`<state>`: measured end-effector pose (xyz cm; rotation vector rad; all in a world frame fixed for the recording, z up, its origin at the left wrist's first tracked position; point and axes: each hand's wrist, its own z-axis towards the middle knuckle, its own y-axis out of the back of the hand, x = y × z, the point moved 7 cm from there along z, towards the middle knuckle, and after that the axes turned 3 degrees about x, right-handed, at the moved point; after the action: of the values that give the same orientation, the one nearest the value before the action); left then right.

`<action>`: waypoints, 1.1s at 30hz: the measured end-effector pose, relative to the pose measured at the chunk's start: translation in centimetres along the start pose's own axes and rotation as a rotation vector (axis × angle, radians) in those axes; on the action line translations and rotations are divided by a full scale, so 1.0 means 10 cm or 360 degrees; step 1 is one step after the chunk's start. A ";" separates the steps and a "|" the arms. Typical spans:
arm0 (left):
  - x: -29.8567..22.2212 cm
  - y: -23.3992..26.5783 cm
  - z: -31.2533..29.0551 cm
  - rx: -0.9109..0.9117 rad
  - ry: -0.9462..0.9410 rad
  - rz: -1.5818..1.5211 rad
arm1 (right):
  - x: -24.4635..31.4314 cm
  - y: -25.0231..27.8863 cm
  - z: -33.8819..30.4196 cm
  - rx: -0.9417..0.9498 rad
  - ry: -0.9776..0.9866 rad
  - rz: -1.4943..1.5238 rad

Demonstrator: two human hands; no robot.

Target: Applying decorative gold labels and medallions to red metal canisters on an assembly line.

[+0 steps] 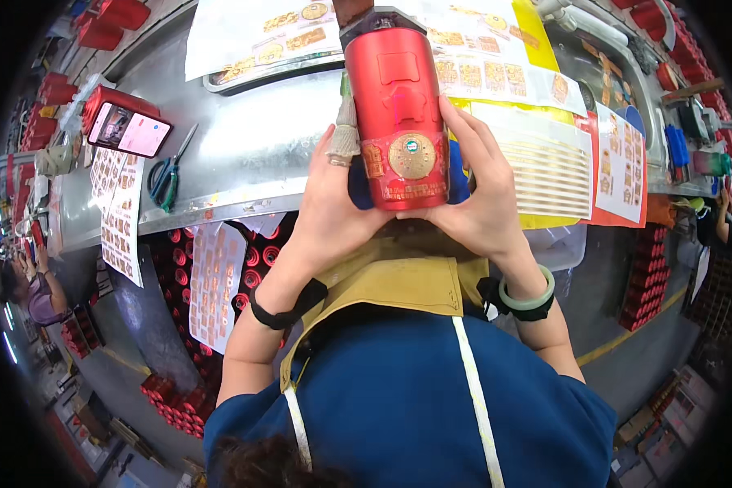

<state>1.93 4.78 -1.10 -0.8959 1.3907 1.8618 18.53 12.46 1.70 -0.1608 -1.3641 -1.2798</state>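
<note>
A glossy red canister (392, 89) with a dark top lies between my hands above the metal bench edge. Near its lower end is a red-and-gold label band with a round gold emblem (412, 155). My left hand (327, 213) grips the left side, and one of its fingers wears a pale cloth-like wrap (344, 140). From the right, my right hand (481, 191) holds the canister, fingers along its side and thumb at the lower end. Beyond the canister are sheets of gold decals (268, 34). Blue material shows partly behind the hands.
Green-handled scissors (165, 180) and a lit phone (130, 130) are at the left on the metal bench (244, 122). White-striped sheets (537, 159) lie right. Beneath the bench are stacked red cylinders (252, 279); a plastic bin (563, 244) is right. Another person (45, 297) is far left.
</note>
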 end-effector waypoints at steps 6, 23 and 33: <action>0.09 -0.01 -0.04 0.0226 0.0005 -0.0326 | -0.10 0.05 -0.05 0.0256 -0.0239 0.0203; -0.24 0.05 -0.04 -0.0176 -0.0301 0.0263 | -0.36 0.09 -0.01 0.0112 -0.0706 0.0722; -0.10 0.00 -0.04 -0.0205 -0.0026 0.0162 | 0.29 0.52 0.36 -0.0084 0.0047 0.0226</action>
<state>2.56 4.27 -0.42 -0.8846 1.3409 2.0509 19.23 15.44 7.95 -0.2694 -1.2717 -1.1950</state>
